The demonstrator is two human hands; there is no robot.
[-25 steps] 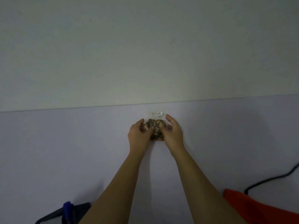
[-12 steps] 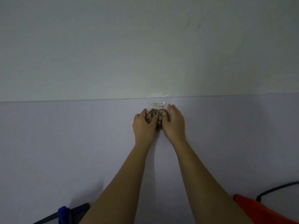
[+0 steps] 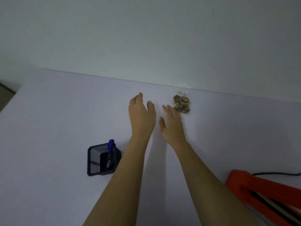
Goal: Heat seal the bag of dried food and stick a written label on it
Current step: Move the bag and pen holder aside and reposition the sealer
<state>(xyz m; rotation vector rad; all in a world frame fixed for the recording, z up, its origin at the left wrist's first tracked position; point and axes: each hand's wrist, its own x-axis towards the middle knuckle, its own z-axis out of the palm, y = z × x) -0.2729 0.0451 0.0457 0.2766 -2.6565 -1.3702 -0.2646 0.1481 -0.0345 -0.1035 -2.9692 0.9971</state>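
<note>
A small clear bag of brown dried food (image 3: 181,103) lies flat on the pale table (image 3: 65,121) near the wall, with a small white label (image 3: 183,92) at its far end. My right hand (image 3: 172,124) hovers just left of the bag with fingers straight, its fingertips close to the bag's near corner; whether they touch it I cannot tell. My left hand (image 3: 141,116) is further left, open and holding nothing.
A black mesh pen holder (image 3: 101,159) with a blue pen (image 3: 110,148) stands at the lower left, beside my left forearm. An orange heat sealer (image 3: 267,194) sits at the bottom right with a black cable (image 3: 276,173) behind it. The wall rises just beyond the bag.
Both hands have let go of the bag and drawn back to its left, fingers now straight. The view has swung left, bringing the pen holder into sight.
</note>
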